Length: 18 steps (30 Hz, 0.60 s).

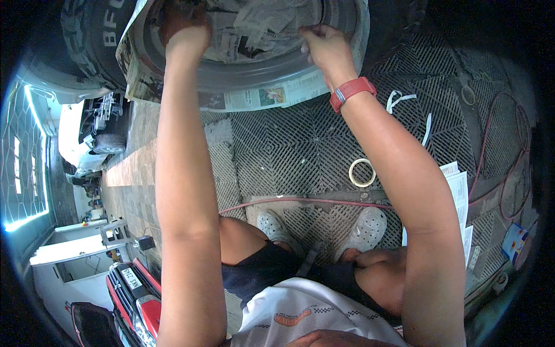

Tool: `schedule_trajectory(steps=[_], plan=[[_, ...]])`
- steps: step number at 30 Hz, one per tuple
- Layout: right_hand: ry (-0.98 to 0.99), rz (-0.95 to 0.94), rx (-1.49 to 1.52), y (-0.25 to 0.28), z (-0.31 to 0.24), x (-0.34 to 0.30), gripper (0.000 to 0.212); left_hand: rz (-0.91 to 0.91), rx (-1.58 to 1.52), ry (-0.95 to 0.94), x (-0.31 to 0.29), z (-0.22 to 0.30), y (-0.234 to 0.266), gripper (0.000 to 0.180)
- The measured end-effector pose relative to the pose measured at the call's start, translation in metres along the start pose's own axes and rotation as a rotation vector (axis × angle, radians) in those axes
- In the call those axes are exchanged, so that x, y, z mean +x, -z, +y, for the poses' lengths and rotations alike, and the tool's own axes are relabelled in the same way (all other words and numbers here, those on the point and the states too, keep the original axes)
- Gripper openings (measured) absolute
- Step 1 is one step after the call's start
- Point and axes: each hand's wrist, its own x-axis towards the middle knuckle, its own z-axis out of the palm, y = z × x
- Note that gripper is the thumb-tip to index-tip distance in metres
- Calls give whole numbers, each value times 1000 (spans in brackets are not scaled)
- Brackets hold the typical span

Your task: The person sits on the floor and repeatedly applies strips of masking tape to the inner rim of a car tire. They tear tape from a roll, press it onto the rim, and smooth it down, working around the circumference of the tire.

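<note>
In front of me, at the top of the head view, stands a wheel rim (pixel 254 78) inside a black tyre (pixel 92 34). Sheets of newspaper (pixel 248 99) line the gap around the rim, and more newspaper (pixel 266 26) covers its inside. My left hand (pixel 186 26) reaches into the left side of the rim; its fingers are lost in shadow. My right hand (pixel 328 49), below which sits a red wristband, is at the right inner edge of the rim. Its thumb and fingers are drawn together in a pinch, and what they hold is too small to tell.
A roll of masking tape (pixel 362 173) lies on the grated floor mat (pixel 289 144). White strips (pixel 400 102), paper sheets (pixel 458 196) and a blue packet (pixel 516 243) lie to the right. A red hose (pixel 312 200) crosses before my feet. A red vehicle (pixel 136 283) stands left.
</note>
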Motion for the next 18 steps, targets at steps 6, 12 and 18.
schedule_trajectory(steps=[6,12,18], plan=[[21,12,-75,10,11,3,33,-205,-826,473,43,16,124,57],[-6,-19,-58,4,24,-3,33,-298,-619,377,54,40,202,52],[-72,-97,-141,3,41,-15,27,-81,-476,359,44,78,249,56]])
